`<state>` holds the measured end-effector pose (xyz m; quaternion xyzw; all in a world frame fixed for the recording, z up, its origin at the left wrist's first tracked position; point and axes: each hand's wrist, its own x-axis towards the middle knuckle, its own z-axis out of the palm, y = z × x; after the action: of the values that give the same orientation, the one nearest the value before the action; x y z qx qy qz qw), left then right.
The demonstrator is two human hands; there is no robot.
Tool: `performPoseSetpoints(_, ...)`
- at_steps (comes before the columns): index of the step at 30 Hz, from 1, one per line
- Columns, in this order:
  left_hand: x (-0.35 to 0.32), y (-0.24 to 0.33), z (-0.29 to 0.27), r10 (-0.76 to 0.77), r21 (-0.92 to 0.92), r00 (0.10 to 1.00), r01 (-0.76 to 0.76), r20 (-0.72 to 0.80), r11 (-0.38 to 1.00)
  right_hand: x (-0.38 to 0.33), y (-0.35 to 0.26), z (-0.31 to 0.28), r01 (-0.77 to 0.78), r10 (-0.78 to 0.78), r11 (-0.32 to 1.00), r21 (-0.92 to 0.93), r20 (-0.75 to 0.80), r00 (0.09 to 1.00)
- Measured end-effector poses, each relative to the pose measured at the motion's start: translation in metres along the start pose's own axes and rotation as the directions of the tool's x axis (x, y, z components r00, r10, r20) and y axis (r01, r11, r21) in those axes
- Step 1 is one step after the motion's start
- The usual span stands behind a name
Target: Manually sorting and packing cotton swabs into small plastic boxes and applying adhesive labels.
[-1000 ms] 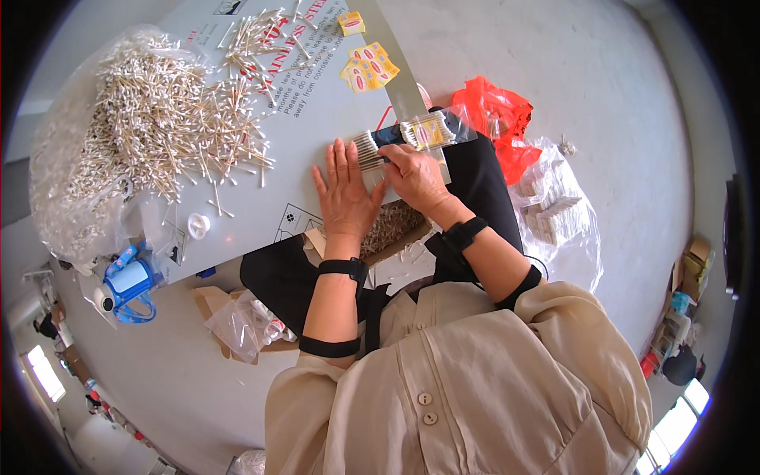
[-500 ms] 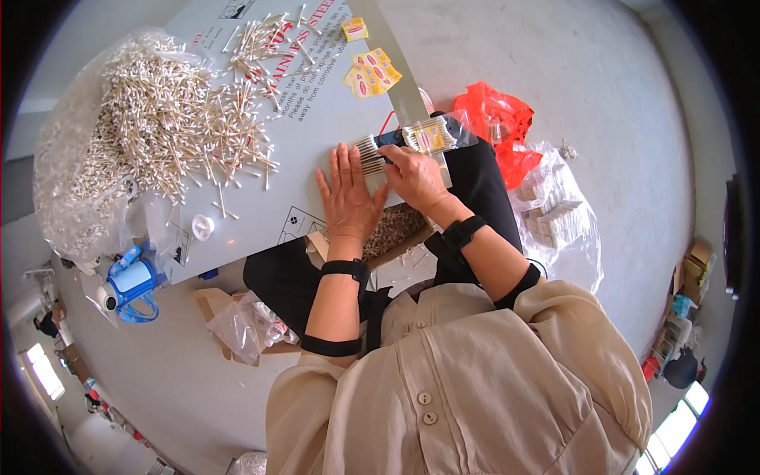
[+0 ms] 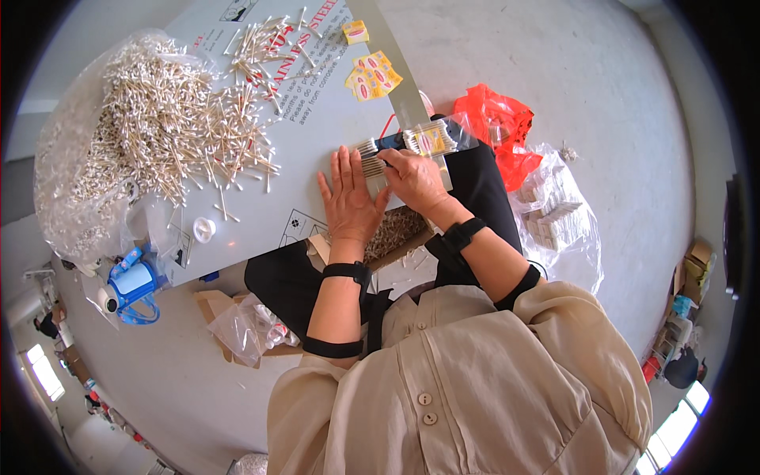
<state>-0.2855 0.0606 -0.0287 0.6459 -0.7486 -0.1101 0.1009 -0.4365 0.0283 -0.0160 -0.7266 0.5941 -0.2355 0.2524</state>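
Observation:
My left hand (image 3: pixel 348 190) lies flat on the grey table, fingers stretched out and touching the left end of a row of cotton swabs (image 3: pixel 370 162) laid side by side. My right hand (image 3: pixel 416 180) is closed at the right side of that row, its fingers pinched round a small dark thing that I cannot make out. Just beyond it a clear bag of cotton swabs (image 3: pixel 431 139) with a yellow label lies at the table's edge. A dark blue piece (image 3: pixel 389 142) sits between the row and the bag.
A big heap of loose cotton swabs (image 3: pixel 158 111) spills from a clear bag at left. Yellow labels (image 3: pixel 372 77) lie farther back, a small white cup (image 3: pixel 203 229) and a blue bottle (image 3: pixel 133 283) nearer. Beyond the right edge are a red bag (image 3: pixel 495 115) and a clear bag of packs (image 3: pixel 558 210).
My right hand has shifted very slightly along the row of swabs. My left hand stays flat in nearly the same place.

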Motion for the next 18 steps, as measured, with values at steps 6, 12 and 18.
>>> performPoseSetpoints(6, -0.001, 0.0, 0.0, 0.013, 0.01, 1.0, -0.012, -0.01, 1.0, 0.007, -0.003, 0.003, 0.01, -0.008, 1.0, 0.028, -0.046, 0.999)
performPoseSetpoints(12, -0.001, 0.0, 0.0, 0.007, -0.006, 1.0, -0.007, -0.003, 1.0, 0.011, -0.002, 0.006, -0.008, 0.007, 1.0, -0.019, -0.011, 1.0)
performPoseSetpoints(18, -0.002, -0.001, 0.001, 0.011, -0.012, 1.0, -0.011, -0.018, 1.0, 0.017, -0.006, -0.005, 0.04, -0.038, 0.999, -0.036, 0.052, 0.998)
